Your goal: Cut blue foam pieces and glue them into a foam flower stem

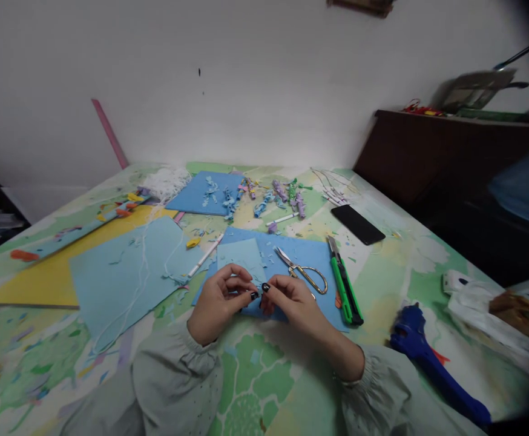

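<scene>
My left hand (pixel 221 300) and my right hand (pixel 296 303) meet over a blue foam sheet (pixel 305 246), thumbs and fingertips pinched together. Whatever they hold is tiny and mostly hidden by the fingers; I cannot make it out. Under the left fingertips lies a smaller light blue sheet (pixel 239 251) with scraps on it. Gold-handled scissors (pixel 310 278) rest just beyond the right hand, blades pointing away to the left. Beside them a green utility knife (pixel 344 281) lies along the blue sheet's right edge. A white stick (pixel 205 254) lies left of the sheet.
At left are a large light blue sheet (pixel 110 266) with white thread and a yellow sheet (pixel 19 287). Curled foam pieces (pixel 264 203) lie at the back, a black phone (pixel 358 224) at right. A blue glue gun (pixel 419 351) and plastic bag (pixel 477 309) sit front right.
</scene>
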The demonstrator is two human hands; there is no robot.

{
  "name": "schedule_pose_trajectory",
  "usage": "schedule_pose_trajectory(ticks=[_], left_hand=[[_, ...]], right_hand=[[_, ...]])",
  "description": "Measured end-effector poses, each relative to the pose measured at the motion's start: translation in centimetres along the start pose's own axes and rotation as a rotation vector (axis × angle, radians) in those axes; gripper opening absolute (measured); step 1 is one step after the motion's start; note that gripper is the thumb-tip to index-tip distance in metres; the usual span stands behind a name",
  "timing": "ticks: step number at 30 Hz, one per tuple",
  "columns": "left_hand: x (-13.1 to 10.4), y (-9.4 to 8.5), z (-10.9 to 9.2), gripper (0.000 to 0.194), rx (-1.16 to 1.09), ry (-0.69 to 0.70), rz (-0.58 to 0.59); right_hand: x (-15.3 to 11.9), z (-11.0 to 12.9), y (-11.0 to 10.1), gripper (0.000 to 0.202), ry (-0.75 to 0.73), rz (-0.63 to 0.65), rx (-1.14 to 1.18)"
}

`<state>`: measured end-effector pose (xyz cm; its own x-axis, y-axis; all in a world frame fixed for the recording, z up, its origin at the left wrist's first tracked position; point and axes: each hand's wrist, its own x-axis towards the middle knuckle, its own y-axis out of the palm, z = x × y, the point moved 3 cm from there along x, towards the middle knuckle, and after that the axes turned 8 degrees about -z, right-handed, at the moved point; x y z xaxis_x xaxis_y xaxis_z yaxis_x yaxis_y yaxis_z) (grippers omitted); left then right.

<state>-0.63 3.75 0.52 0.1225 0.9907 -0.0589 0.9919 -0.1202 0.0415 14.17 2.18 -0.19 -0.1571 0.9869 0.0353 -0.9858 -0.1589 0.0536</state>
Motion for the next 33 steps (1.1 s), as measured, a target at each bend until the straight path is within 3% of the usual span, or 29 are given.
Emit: schedule_pose_trajectory(ticks=[16,25,33], left_hand=[[0.04,0.11,-0.01,0.028,0.01,-0.002,0.023],[-0.1,0.39,-0.17,0.03,0.032,-0.01,0.032],[-0.27,0.76,0.04,0.035,-0.071,-0.113,0.079]], right_hand=[[-0.22,0.01,0.13,0.023,0.014,-0.021,-0.053],[-0.41,-0.15,-0.17,0.008,-0.051,-0.099,-0.286],[-0.28,0.07,-0.43,0.005,-0.1,-0.135,-0.39]])
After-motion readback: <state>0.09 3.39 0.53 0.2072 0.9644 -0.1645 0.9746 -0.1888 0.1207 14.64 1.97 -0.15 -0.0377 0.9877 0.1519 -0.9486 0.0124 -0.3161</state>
